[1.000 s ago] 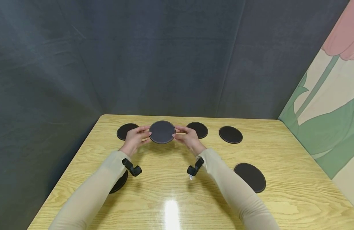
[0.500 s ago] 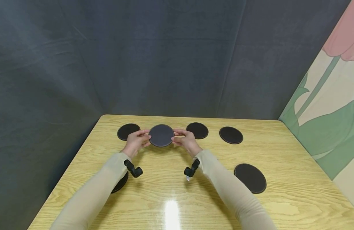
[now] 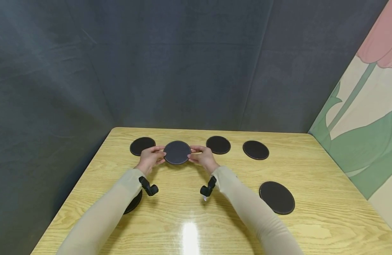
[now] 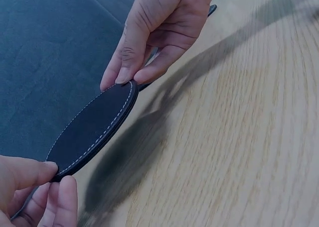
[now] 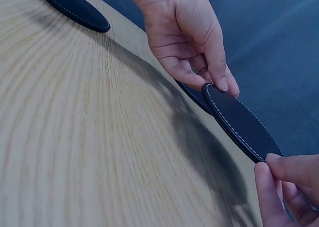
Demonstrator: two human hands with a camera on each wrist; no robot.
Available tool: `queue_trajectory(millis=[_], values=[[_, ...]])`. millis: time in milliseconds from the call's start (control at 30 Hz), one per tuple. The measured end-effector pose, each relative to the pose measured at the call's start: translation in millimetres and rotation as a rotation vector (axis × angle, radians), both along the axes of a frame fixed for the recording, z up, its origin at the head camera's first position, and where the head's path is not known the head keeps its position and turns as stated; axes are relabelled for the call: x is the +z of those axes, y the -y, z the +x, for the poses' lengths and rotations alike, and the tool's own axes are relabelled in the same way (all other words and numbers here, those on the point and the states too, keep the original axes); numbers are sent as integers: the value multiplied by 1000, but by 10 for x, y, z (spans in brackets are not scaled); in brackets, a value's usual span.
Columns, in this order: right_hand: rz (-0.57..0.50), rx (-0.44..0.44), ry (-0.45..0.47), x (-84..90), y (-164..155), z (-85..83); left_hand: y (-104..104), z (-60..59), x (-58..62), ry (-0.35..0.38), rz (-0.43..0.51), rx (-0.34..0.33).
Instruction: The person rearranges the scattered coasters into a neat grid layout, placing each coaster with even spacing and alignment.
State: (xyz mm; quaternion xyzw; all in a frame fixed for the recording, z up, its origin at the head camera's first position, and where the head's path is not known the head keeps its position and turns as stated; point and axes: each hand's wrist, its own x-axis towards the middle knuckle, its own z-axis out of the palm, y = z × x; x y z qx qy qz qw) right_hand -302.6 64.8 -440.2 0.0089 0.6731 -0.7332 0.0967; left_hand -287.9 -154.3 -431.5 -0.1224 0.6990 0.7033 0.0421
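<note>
A round black coaster (image 3: 177,153) with pale stitching round its edge is held off the table between both hands. My left hand (image 3: 148,158) pinches its left edge, thumb on the top face and fingers beneath. On the opposite edge my right hand (image 3: 205,158) pinches it the same way. In the left wrist view the coaster (image 4: 94,127) casts a shadow on the wood below it. The right wrist view shows the same coaster (image 5: 241,121) slanted, with a fingertip grip at each end.
Several matching coasters lie flat on the wooden table (image 3: 189,198): a back left coaster (image 3: 142,145), a back middle coaster (image 3: 218,145), a back right coaster (image 3: 255,149) and a near right coaster (image 3: 277,197). The left forearm partly covers another coaster (image 3: 133,202). A dark curtain (image 3: 183,71) hangs behind.
Both hands have brought the held coaster lower in the head view, toward me and slightly left. The right hand has shifted left with it. The coasters on the table have stayed put.
</note>
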Motion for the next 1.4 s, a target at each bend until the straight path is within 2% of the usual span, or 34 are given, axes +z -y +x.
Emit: queue_trajectory(millis=[400, 900, 1400], values=[[20, -15, 37, -22, 40, -30, -6, -15, -34, -9, -61, 9], [146, -16, 8, -58, 76, -72, -30, -44, -89, -39, -174, -8], [181, -36, 50, -74, 144, -110, -9, -51, -93, -33, -188, -22]])
